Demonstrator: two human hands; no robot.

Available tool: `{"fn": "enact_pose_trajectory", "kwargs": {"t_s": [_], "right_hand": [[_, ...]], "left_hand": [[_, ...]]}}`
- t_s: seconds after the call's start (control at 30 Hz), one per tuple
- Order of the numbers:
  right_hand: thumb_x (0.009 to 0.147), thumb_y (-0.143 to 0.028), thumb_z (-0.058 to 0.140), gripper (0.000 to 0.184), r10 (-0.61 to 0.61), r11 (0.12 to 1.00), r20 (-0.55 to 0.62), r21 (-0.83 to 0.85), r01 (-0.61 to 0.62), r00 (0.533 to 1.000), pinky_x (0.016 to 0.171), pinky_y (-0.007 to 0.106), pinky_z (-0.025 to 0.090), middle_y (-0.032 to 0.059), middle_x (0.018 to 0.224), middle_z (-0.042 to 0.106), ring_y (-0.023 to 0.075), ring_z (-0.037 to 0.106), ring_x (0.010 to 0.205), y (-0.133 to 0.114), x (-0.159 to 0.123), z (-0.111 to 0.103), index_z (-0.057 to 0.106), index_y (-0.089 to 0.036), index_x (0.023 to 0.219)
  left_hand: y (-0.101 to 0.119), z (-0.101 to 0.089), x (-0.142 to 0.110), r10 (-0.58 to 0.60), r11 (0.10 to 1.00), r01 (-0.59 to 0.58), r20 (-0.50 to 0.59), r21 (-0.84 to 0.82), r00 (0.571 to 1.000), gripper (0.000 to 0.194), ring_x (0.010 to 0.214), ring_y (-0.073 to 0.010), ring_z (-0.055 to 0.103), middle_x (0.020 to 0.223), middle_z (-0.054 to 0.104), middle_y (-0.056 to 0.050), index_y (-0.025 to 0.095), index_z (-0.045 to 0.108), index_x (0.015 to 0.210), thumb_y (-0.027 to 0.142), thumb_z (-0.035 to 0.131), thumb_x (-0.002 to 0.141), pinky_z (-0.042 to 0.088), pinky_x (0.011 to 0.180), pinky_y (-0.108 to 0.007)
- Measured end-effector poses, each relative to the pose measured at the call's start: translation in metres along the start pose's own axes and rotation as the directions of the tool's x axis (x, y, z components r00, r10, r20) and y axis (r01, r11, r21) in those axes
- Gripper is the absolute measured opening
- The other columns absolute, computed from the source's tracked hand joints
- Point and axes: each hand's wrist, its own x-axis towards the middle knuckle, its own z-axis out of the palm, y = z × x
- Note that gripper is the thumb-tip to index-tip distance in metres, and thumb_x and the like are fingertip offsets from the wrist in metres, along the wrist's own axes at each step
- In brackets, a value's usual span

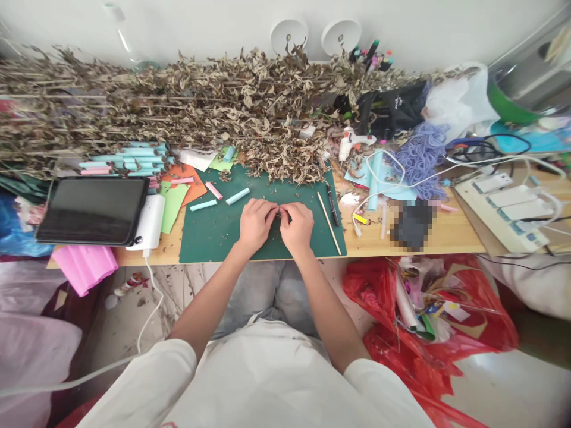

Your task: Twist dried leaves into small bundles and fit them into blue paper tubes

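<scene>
Over the green cutting mat [214, 238] my left hand [256, 224] and my right hand [297, 226] meet, fingertips nearly touching. Both are closed in a pinch on a small dark brown piece [279, 213] that looks like dried leaf; the fingers hide most of it. Left of my hands lie short paper tubes: a blue tube [238, 197], another blue tube [203, 205] and a pink tube [214, 190]. Beyond my fingers, a heap of dried leaves [285, 160] spills onto the mat's back edge. A thin wooden stick [329, 223] and a black pen [332, 205] lie to the right.
Dried plant stalks [134, 113] fill the table's back. At left are a tablet [93, 211], a white power bank [149, 223] and stacked paper tubes [138, 157]. At right are a glue gun [354, 142], purple yarn [422, 157] and a power strip [504, 208]. A red bag [375, 291] sits below.
</scene>
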Motion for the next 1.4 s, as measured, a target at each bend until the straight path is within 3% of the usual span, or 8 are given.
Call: {"fn": "enact_pose_trajectory", "kwargs": {"t_s": [0.2, 0.8, 0.9, 1.0, 1.13, 1.27, 1.4], "right_hand": [[0.092, -0.019, 0.056, 0.015, -0.018, 0.999, -0.009, -0.034, 0.017, 1.000, 0.083, 0.035, 0.042, 0.0049, 0.089, 0.072, 0.0208, 0.062, 0.087, -0.004, 0.000, -0.001, 0.070, -0.021, 0.089], [0.091, -0.019, 0.060, 0.011, 0.025, 0.999, -0.101, 0.042, -0.021, 0.995, 0.081, 0.035, 0.047, 0.0053, 0.088, 0.074, 0.0216, 0.067, 0.088, 0.000, 0.000, 0.001, 0.071, -0.021, 0.089], [0.093, -0.021, 0.058, 0.014, 0.033, 0.999, -0.081, 0.044, -0.030, 0.996, 0.081, 0.035, 0.047, 0.0065, 0.090, 0.073, 0.0216, 0.066, 0.089, 0.000, 0.001, 0.000, 0.072, -0.021, 0.091], [0.097, -0.027, 0.054, 0.021, 0.040, 0.999, -0.056, 0.036, -0.038, 0.998, 0.082, 0.035, 0.046, 0.0078, 0.092, 0.074, 0.0219, 0.066, 0.090, -0.002, 0.001, 0.000, 0.073, -0.020, 0.093], [0.100, -0.031, 0.047, 0.030, 0.034, 0.998, -0.055, 0.045, -0.032, 0.998, 0.081, 0.035, 0.045, 0.0083, 0.089, 0.073, 0.0213, 0.065, 0.088, -0.003, 0.001, -0.001, 0.072, -0.019, 0.088], [0.099, -0.030, 0.048, 0.029, 0.008, 0.999, -0.085, 0.040, -0.004, 0.996, 0.079, 0.033, 0.045, 0.0063, 0.086, 0.073, 0.0200, 0.065, 0.085, -0.003, 0.001, 0.001, 0.070, -0.020, 0.084], [0.098, -0.029, 0.049, 0.027, -0.001, 0.999, -0.066, 0.037, 0.004, 0.998, 0.078, 0.032, 0.045, 0.0058, 0.086, 0.073, 0.0194, 0.064, 0.084, -0.002, 0.001, 0.003, 0.070, -0.020, 0.084]], "left_hand": [[0.001, 0.001, 0.000, 0.010, 0.998, -0.011, 0.016, 0.064, 1.000, 0.025, 0.093, -0.0243, 0.057, 0.097, 0.071, -0.008, 0.019, 0.070, 0.098, 0.031, 0.048, 0.101, 0.043, 0.081, -0.038], [0.003, 0.004, 0.001, -0.049, 0.998, 0.048, -0.035, -0.029, 0.998, 0.015, 0.095, -0.0244, 0.061, 0.098, 0.073, -0.008, 0.020, 0.073, 0.097, 0.025, 0.058, 0.095, 0.048, 0.087, -0.039], [0.009, -0.003, 0.000, -0.017, 0.999, 0.016, -0.031, -0.030, 0.999, 0.025, 0.097, -0.0246, 0.061, 0.102, 0.073, -0.010, 0.019, 0.073, 0.104, 0.029, 0.051, 0.099, 0.049, 0.090, -0.040], [0.008, -0.022, 0.004, -0.031, 0.999, 0.030, -0.034, -0.011, 0.999, 0.032, 0.103, -0.0255, 0.060, 0.111, 0.071, -0.012, 0.017, 0.070, 0.116, 0.027, 0.043, 0.101, 0.049, 0.095, -0.042], [-0.024, -0.057, 0.027, -0.091, 0.986, 0.099, -0.067, 0.135, 0.994, 0.033, 0.107, -0.0278, 0.061, 0.114, 0.069, -0.013, 0.019, 0.066, 0.124, 0.023, 0.050, 0.095, 0.050, 0.097, -0.044], [-0.077, -0.081, 0.061, -0.061, 0.957, 0.072, -0.046, 0.281, 0.997, 0.027, 0.103, -0.0313, 0.061, 0.104, 0.071, -0.012, 0.023, 0.071, 0.112, 0.021, 0.060, 0.087, 0.050, 0.095, -0.049], [-0.109, -0.083, 0.087, -0.088, 0.947, 0.044, 0.127, 0.317, 0.988, 0.026, 0.100, -0.0325, 0.062, 0.101, 0.069, -0.015, 0.021, 0.074, 0.105, 0.019, 0.065, 0.080, 0.050, 0.094, -0.049]]}}
